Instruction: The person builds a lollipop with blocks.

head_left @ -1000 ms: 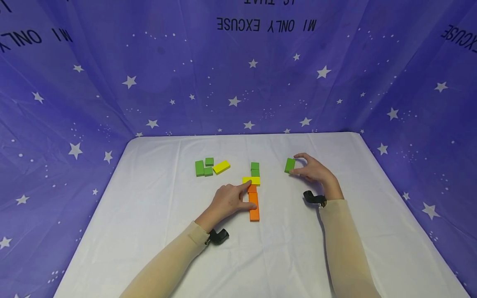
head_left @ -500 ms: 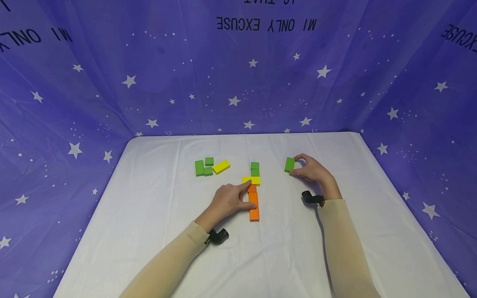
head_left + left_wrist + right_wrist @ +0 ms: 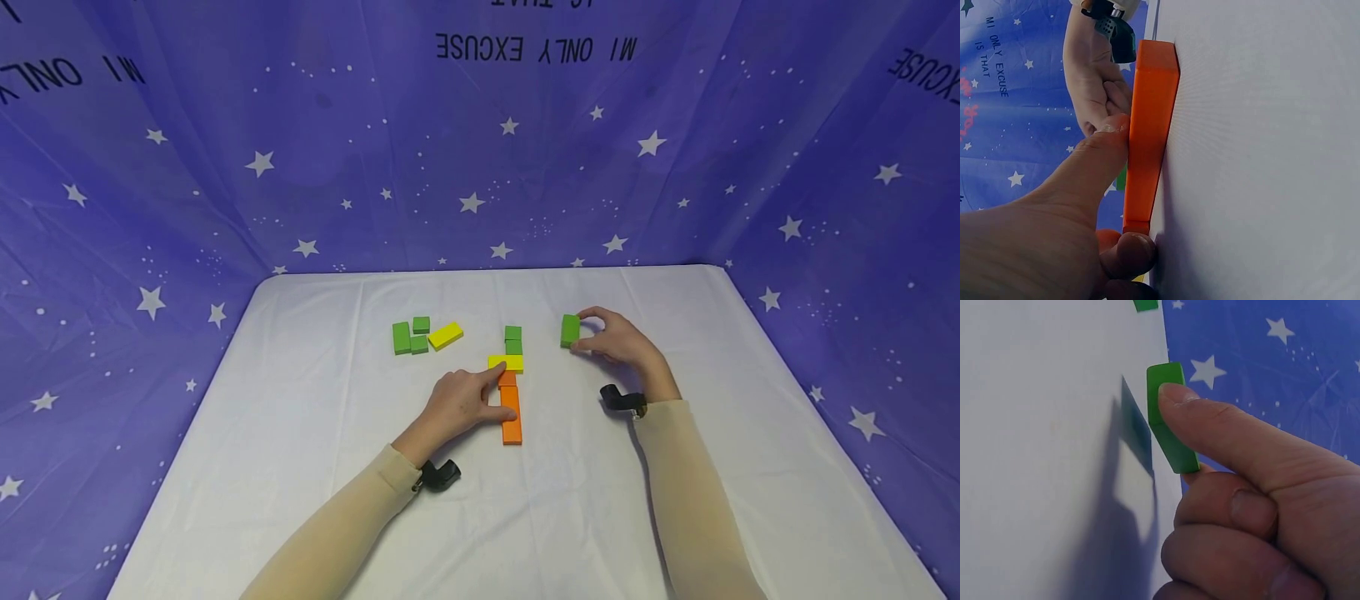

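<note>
In the head view a row of blocks runs down the middle of the table: two small green blocks (image 3: 513,340), a crosswise yellow block (image 3: 516,361), a short orange block (image 3: 507,380) and a long orange block (image 3: 511,425). My left hand (image 3: 459,404) lies over its left side, index fingertip on the yellow block, thumb pressing the long orange one. The left wrist view shows that thumb on the orange block (image 3: 1150,119). To the right, my right hand (image 3: 621,340) pinches a green block (image 3: 570,331) between thumb and index finger. Its shadow falls apart from it in the right wrist view.
Left of the row lie an upright-lying green block (image 3: 401,338), two small green blocks (image 3: 422,325) and a slanted yellow block (image 3: 446,336). A white cloth covers the table (image 3: 360,517). Purple star-printed curtains (image 3: 420,158) hang behind and at both sides.
My right hand has carried the pinched green block a little to the left, nearer the row, and the block has turned slightly. The left hand and the row look unmoved.
</note>
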Demonstrator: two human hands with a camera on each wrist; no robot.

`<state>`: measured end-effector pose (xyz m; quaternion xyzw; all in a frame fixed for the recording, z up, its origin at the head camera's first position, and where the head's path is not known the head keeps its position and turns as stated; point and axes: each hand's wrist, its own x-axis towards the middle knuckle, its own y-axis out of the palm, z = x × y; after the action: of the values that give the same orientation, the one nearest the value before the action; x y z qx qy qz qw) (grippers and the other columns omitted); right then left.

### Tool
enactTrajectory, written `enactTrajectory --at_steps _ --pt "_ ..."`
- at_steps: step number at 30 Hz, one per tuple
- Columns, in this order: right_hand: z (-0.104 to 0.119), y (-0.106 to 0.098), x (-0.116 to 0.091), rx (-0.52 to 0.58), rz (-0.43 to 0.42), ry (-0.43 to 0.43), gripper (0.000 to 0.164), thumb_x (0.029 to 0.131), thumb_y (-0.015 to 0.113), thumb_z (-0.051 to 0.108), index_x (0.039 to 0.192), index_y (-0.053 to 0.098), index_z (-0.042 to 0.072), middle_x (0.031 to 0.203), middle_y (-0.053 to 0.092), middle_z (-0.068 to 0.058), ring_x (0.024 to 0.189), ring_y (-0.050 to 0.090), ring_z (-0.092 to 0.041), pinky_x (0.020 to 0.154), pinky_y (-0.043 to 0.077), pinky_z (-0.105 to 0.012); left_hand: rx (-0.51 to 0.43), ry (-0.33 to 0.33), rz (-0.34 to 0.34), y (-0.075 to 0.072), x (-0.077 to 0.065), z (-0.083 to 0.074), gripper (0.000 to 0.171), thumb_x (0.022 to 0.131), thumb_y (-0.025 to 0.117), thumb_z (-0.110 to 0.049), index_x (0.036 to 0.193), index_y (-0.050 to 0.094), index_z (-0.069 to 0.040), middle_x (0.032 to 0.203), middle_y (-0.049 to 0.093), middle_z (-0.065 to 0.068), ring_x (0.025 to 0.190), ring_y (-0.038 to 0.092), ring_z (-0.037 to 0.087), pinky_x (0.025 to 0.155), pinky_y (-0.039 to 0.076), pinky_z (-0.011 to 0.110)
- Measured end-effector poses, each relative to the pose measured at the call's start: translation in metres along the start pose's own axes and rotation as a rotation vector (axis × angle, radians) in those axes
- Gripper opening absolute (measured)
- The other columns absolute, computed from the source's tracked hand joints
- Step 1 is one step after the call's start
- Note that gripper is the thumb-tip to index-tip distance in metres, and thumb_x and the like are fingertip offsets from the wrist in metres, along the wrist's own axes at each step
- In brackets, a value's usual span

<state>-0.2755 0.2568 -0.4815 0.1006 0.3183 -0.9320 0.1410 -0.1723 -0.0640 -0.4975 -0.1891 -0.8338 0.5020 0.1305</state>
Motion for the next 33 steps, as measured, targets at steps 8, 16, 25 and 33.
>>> enactTrajectory --at_steps 8,16,25,33 --pt "0.017 0.016 0.001 -0.116 -0.027 -0.090 0.069 0.076 0.085 0.034 0.136 0.054 0.019 0.091 0.059 -0.013 0.055 0.045 -0.015 0.053 0.041 -0.032 -0.003 -0.004 0.004 0.000 0.000 0.000 0.092 0.071 0.072 -0.072 0.146 0.051 -0.024 0.057 0.043 -0.007 0.049 0.036 0.012 0.051 0.024 0.028" --pt "0.025 0.033 0.005 -0.160 -0.017 -0.113 0.066 0.077 0.084 0.036 0.135 0.056 0.022 0.113 0.057 -0.014 0.064 0.049 -0.020 0.060 0.043 -0.034 0.008 0.002 0.006 0.000 0.000 0.000 0.092 0.071 0.072 -0.073 0.146 0.052 -0.023 0.057 0.044 -0.007 0.049 0.036 0.012 0.050 0.026 0.028" --pt "0.030 0.047 0.006 -0.166 0.013 -0.106 0.066 0.076 0.085 0.036 0.135 0.056 0.023 0.116 0.058 -0.013 0.058 0.050 -0.019 0.054 0.044 -0.033 0.018 0.009 -0.001 0.000 0.000 0.001 0.092 0.071 0.071 -0.073 0.146 0.051 -0.024 0.057 0.043 -0.008 0.049 0.036 0.011 0.050 0.025 0.028" --pt "0.031 0.054 0.008 -0.209 0.024 -0.099 0.067 0.078 0.083 0.037 0.137 0.055 0.022 0.122 0.057 -0.013 0.071 0.052 -0.023 0.062 0.044 -0.035 0.022 0.023 -0.006 0.000 0.001 0.001 0.092 0.071 0.071 -0.073 0.146 0.052 -0.022 0.057 0.043 -0.008 0.048 0.036 0.011 0.050 0.026 0.028"
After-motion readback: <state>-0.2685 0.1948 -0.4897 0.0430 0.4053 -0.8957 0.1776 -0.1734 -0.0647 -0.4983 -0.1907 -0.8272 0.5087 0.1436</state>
